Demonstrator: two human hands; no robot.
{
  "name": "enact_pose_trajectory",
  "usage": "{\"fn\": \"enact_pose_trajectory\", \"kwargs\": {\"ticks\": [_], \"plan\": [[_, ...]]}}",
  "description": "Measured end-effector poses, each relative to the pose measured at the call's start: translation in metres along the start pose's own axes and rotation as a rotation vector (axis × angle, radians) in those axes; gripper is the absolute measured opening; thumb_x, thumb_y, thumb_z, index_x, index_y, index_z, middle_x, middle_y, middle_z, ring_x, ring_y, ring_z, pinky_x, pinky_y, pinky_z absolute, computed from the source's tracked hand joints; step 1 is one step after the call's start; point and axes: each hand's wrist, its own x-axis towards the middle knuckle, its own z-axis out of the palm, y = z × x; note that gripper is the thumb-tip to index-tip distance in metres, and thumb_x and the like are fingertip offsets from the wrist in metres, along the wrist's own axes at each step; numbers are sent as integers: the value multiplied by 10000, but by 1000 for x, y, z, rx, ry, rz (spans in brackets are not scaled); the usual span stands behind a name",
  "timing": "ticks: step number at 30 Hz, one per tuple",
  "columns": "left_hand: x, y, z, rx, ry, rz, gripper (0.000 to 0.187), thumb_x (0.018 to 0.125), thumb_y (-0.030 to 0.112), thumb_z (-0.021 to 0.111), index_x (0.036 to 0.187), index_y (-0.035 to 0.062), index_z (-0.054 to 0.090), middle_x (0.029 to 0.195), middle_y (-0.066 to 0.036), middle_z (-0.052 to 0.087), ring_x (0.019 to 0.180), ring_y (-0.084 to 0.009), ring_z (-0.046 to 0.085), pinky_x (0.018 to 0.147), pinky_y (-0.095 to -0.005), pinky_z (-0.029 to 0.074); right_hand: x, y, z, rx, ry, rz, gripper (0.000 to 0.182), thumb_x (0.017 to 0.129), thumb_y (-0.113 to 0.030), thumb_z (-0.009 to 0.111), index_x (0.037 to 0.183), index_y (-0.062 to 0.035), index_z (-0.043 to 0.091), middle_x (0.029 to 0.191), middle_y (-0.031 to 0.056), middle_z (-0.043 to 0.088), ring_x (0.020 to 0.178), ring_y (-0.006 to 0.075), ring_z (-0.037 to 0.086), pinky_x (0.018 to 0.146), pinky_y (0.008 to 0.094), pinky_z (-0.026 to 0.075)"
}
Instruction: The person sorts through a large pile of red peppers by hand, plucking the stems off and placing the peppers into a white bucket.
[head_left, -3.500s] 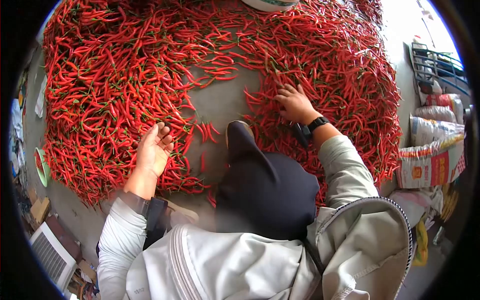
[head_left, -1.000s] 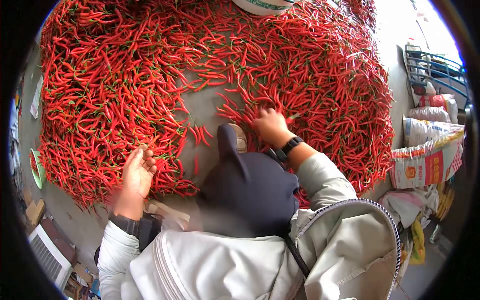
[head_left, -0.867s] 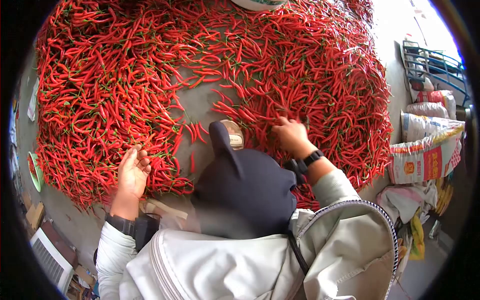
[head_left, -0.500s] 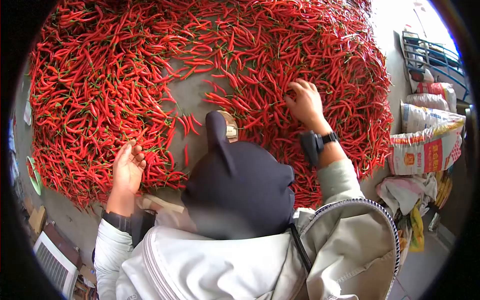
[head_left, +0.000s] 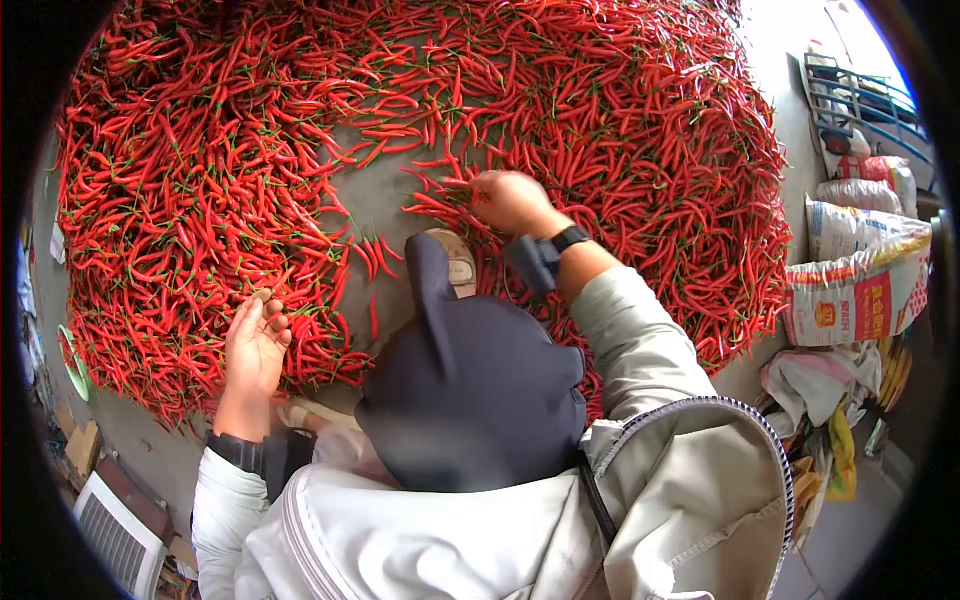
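Note:
Red chili peppers [head_left: 200, 200] with green stems lie in a thick spread over the floor. My left hand [head_left: 257, 345] rests palm up at the near edge of the left-hand heap, its fingers loosely curled and apart, with nothing visible in the palm. My right hand [head_left: 512, 203] is over the right-hand heap, next to a few chili peppers at the edge of the bare strip. Its back faces the camera and it is slightly blurred, so its fingertips and anything in them are hidden. A dark device is strapped on the right wrist.
A strip of grey floor [head_left: 375, 195] divides the heaps, with a few loose chili peppers on it. A dark cap [head_left: 475, 390] and a shoe [head_left: 461, 270] are at the centre. Printed sacks [head_left: 855, 300] stand at right; a white louvred panel [head_left: 118, 535] lies at lower left.
My right hand has moved left and slightly nearer, from over the right-hand heap to its inner edge by the bare strip. My left hand has stayed nearly still.

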Motion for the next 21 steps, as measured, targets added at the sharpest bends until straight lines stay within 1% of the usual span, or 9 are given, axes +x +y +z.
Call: {"fn": "enact_pose_trajectory", "kwargs": {"ticks": [1, 2, 4, 5, 7, 9, 13, 19, 21], "plan": [[0, 0, 0, 3, -2, -1, 187, 891, 211, 501, 1046, 122, 557, 863, 13, 591, 705, -95, 558, 588, -245, 468, 5, 12, -11, -6, 248, -59, 199, 704, -206, 595, 870, -114, 653, 772, 117, 618, 806, 322, 599, 713, 409, 490], [1, -1, 0, 0, -1, 0, 187, 891, 211, 501, 1046, 122, 557, 863, 13, 591, 705, -95, 558, 588, -245, 468, 16, 23, -32, -227, 401, 58, 144, 702, -171, 589, 810, -100, 652, 759, 119, 613, 735, 331, 591, 642, 419, 491], [1, -2, -1, -14, -14, 1, 200, 886, 206, 505, 1047, 95, 542, 868, -7, 586, 712, -107, 562, 595, -248, 470, 25, 49, -69, -457, 681, 302, 189, 704, -229, 551, 821, -103, 630, 832, 107, 623, 831, 321, 580, 680, 420, 494], [1, -2, -1, -16, -13, 4, 200, 886, 206, 505, 1047, 95, 542, 868, -7, 586, 712, -107, 562, 595, -248, 470, 28, 59, -84, -391, 680, 482, 247, 736, -264, 535, 910, -115, 628, 955, 93, 615, 946, 305, 545, 754, 416, 478], [-2, -3, 0, -24, -30, 8, 193, 883, 205, 509, 1037, 95, 547, 864, -10, 589, 710, -108, 565, 590, -249, 472, 32, 70, -103, -301, 346, 855, 354, 763, -326, 516, 1056, -148, 602, 1173, 84, 523, 1144, 295, 410, 931, 456, 348], [-3, -2, 1, -27, -26, 15, 192, 884, 204, 508, 1036, 95, 548, 863, -11, 589, 711, -109, 566, 590, -249, 472, 40, 71, -100, -414, 193, 889, 417, 754, -322, 525, 1123, -132, 567, 1219, 77, 485, 1188, 281, 361, 967, 473, 295], [-4, 1, 1, -33, -27, 17, 191, 888, 202, 504, 1040, 95, 547, 866, -12, 588, 721, -111, 567, 594, -250, 473, 48, 73, -80, -369, 146, 957, 478, 773, -301, 509, 1203, -93, 489, 1267, 60, 427, 1223, 249, 335, 964, 494, 284], [-3, 0, -3, -44, -70, 27, 193, 888, 209, 506, 1045, 103, 543, 868, -9, 584, 736, -112, 563, 609, -250, 470, 27, 86, -84, -394, 89, 780, 397, 790, -333, 510, 1122, -120, 564, 1261, 36, 452, 1197, 272, 380, 932, 514, 332], [-4, -2, -4, -56, -76, 25, 198, 890, 211, 501, 1053, 104, 539, 870, -10, 582, 736, -112, 561, 614, -253, 468, 26, 91, -77, -333, 162, 793, 357, 715, -288, 572, 1052, -180, 621, 1241, -13, 473, 1185, 256, 383, 919, 504, 331]]}}
